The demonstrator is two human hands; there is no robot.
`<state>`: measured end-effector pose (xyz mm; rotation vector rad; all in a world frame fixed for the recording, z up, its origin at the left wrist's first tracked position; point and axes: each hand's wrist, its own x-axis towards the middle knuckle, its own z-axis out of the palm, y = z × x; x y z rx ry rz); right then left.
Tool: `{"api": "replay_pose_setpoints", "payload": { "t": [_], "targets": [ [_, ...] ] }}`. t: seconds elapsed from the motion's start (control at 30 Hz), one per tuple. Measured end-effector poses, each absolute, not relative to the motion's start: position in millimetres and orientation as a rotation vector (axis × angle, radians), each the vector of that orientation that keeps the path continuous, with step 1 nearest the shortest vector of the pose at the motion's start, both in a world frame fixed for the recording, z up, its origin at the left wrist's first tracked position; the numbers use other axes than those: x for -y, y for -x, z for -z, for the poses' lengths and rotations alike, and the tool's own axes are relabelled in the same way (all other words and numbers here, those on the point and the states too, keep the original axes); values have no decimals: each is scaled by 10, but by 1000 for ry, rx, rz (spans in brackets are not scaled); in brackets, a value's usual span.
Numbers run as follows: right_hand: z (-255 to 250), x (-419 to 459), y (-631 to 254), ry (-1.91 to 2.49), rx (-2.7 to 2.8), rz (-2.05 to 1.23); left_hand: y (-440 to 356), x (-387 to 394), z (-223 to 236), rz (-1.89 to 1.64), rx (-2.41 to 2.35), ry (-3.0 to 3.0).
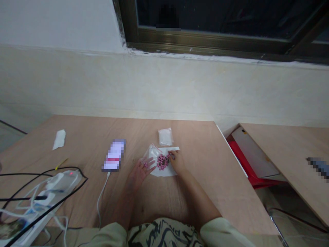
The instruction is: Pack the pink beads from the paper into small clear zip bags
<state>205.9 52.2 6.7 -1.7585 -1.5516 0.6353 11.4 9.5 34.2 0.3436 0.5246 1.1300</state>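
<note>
Left hand (138,175) and right hand (177,162) just apart, on either side of a heap of pink beads (162,162) on white paper (166,173). Left fingers (150,163) spread, open, over a clear plastic bag (152,152) at 10 o'clock from the heap; right fingertips (171,156) touching its 3 o'clock edge, grip unclear. Small white packet (165,136) at 12 o'clock, on the tabletop (205,164).

The glowing smartphone (113,155) lying on the light wooden bench (84,137) is pixelated, so its screen cannot be read, and a grey strip (318,168) on the wooden board (282,144) to the right is blurred past naming. The right hand's fingers (172,156) hide one edge of the heap of small round pink beads (162,162), whose exact shape and number are too small to tell. A white multi-socket power strip (38,202) runs off the lower left edge.
</note>
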Motion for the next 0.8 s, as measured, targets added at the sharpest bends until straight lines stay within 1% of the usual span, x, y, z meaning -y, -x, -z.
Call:
{"api": "replay_pose_setpoints", "payload": {
  "t": [0.37,0.8],
  "targets": [
    [-63,-412,-2136,1707,1587,-676,-93,5,-292,-1085,-511,-341],
    [41,-319,-2204,1710,1532,-688,-129,1,-347,-1131,-536,-398]
  ]
}}
